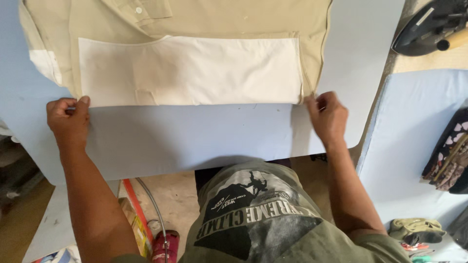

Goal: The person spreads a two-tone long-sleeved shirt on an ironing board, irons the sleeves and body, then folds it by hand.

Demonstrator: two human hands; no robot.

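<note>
I see a beige shirt point(234, 19) lying flat on a pale blue board point(195, 136), its lower part folded up so the white lining point(190, 70) faces me. My left hand point(68, 119) is curled closed at the shirt's lower left corner, thumb on top, pinching the fold's edge. My right hand point(327, 116) grips the lower right corner the same way, fingers bent around the hem. Both hands rest on the board, well apart, with the fold's edge running straight between them. An iron point(429, 27) sits at the far right, off the board. A second blue pad point(404, 146) lies to my right with dark patterned cloth point(448, 156) on it.
</note>
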